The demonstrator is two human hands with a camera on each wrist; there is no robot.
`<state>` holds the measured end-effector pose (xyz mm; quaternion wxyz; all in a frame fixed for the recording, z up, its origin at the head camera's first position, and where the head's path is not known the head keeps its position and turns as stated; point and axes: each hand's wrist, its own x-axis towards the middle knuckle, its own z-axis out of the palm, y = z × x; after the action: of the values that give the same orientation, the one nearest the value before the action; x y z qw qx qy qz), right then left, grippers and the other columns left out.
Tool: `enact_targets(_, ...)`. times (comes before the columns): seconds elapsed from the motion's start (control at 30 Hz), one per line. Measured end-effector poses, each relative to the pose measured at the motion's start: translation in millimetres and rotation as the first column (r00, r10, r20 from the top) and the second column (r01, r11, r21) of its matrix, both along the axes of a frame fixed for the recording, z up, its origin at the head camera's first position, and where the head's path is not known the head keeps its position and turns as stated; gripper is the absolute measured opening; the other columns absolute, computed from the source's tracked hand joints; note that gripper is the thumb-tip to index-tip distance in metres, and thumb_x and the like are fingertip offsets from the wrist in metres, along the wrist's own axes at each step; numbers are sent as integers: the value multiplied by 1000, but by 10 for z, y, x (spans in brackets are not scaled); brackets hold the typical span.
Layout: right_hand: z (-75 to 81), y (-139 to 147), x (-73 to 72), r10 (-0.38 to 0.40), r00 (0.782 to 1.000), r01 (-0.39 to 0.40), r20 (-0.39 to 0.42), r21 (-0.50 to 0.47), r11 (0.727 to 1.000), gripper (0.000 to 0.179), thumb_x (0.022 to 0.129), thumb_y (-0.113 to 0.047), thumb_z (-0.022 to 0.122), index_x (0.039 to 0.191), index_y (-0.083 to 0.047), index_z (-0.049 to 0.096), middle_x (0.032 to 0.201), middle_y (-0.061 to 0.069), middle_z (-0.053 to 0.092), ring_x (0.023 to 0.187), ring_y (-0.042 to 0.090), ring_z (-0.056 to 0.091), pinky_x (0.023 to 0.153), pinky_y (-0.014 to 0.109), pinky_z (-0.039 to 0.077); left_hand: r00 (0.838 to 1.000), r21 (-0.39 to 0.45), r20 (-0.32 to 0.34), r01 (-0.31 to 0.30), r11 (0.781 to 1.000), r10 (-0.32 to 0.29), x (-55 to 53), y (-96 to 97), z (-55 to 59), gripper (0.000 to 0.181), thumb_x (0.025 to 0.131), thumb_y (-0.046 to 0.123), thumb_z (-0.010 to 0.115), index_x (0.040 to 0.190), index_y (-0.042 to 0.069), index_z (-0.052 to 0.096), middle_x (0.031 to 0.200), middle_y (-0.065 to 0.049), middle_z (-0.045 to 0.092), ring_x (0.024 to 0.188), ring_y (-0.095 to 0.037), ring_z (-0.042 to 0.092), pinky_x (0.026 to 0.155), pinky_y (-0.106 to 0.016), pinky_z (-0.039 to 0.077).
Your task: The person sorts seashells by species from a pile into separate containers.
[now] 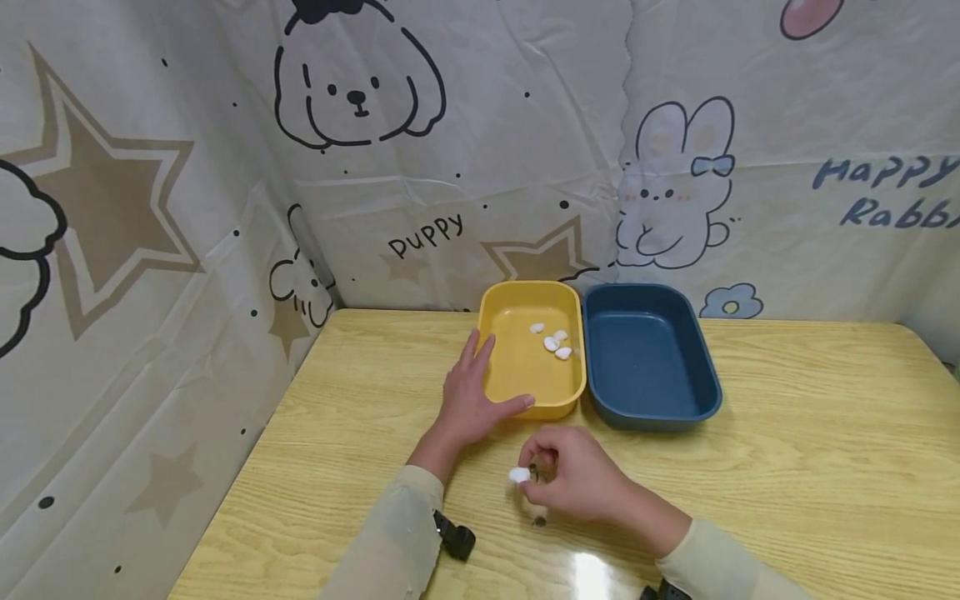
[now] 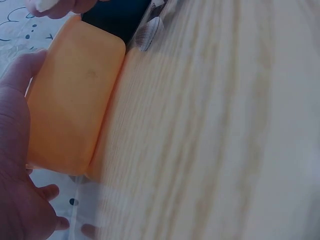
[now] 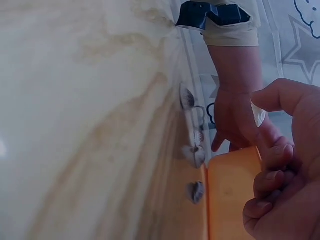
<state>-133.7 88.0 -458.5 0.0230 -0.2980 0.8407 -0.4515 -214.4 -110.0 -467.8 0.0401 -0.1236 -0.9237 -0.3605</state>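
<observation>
One small white ridged shell (image 1: 519, 474) is pinched between thumb and finger of the curled right hand (image 1: 577, 475). From it, in the head view, the left hand (image 1: 471, 402) spreads wide at 11 o'clock against a rounded yellow tray (image 1: 521, 375). That tray, at 12, holds four white shells (image 1: 551, 343); one deep blue tray (image 1: 645, 362) sits at 2. The right wrist view shows at least three grey shells (image 3: 196, 192), partly hidden from the head.

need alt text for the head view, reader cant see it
A person's right hand pinches a small white shell above a wooden table, while the left hand rests on the near left corner of a yellow tray with white shells inside. A blue tray stands to its right, before a backdrop printed with cartoon animals.
</observation>
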Motion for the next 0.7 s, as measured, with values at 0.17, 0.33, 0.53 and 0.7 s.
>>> enact_targets(0.17, 52, 15, 2, -28, 1000, 28, -3, 5, 1000, 24, 73, -12, 86, 84, -23, 68, 68, 3, 50, 62, 6, 43, 56, 26, 40, 1000, 0, -8, -2, 1000, 2, 0, 5, -5, 111, 76, 64, 77, 161, 20, 20, 167, 0, 3, 147, -35, 17, 114, -59, 14)
enact_targets(0.33, 99, 27, -5, -48, 999, 48, -19, -6, 999, 25, 72, -11, 87, 84, -23, 69, 69, 6, 50, 64, 10, 44, 57, 26, 39, 1000, 3, -7, -6, 1000, 6, 3, 8, 5, 112, 76, 65, 77, 161, 21, 20, 167, 0, 3, 147, -35, 17, 114, -58, 14)
enact_targets(0.53, 142, 43, -13, -49, 998, 47, -48, -53, 998, 26, 72, -10, 88, 85, -22, 69, 70, 7, 51, 65, 23, 50, 58, 26, 39, 1000, -4, -7, -6, 1000, 6, 1, 5, 3, 112, 75, 64, 77, 161, 20, 20, 167, 0, 3, 147, -35, 18, 114, -58, 15)
enact_targets(0.7, 192, 55, -35, -48, 997, 42, -62, -87, 995, 26, 72, -9, 87, 86, -21, 70, 68, 6, 49, 64, 19, 47, 58, 26, 39, 1000, -2, -16, 1, 1000, -1, 0, 0, 2, 112, 76, 63, 78, 161, 18, 21, 167, -1, 4, 147, -37, 18, 113, -59, 16)
